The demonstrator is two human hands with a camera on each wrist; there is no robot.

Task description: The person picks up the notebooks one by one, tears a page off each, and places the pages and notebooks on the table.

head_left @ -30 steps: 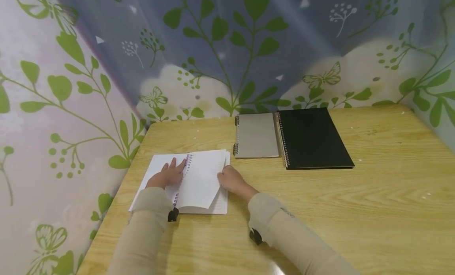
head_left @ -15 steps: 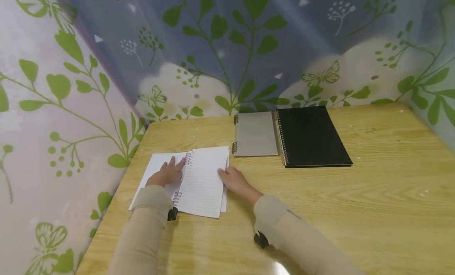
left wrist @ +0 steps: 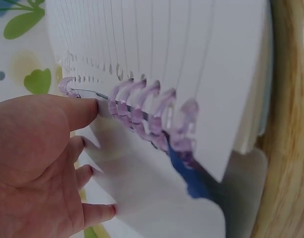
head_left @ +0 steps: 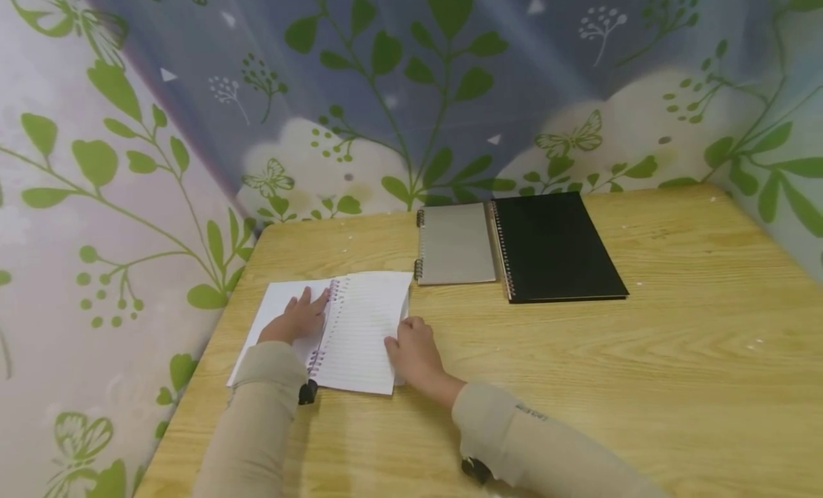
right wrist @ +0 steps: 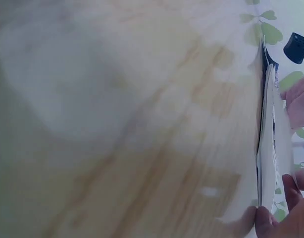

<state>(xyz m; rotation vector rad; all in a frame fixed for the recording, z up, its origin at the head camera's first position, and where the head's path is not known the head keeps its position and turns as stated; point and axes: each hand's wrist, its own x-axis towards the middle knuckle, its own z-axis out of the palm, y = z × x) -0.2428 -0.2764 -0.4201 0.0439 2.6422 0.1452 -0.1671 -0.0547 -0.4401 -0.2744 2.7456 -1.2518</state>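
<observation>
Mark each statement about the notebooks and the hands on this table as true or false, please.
1. The left hand lies flat on the open notebook. True.
2. The black notebook lies open. False: it is closed.
3. The right hand is at the right edge of the lined page. True.
4. The grey notebook lies to the right of the black one. False: it lies to its left, beside it.
5. The open notebook has a purple spiral. True.
</observation>
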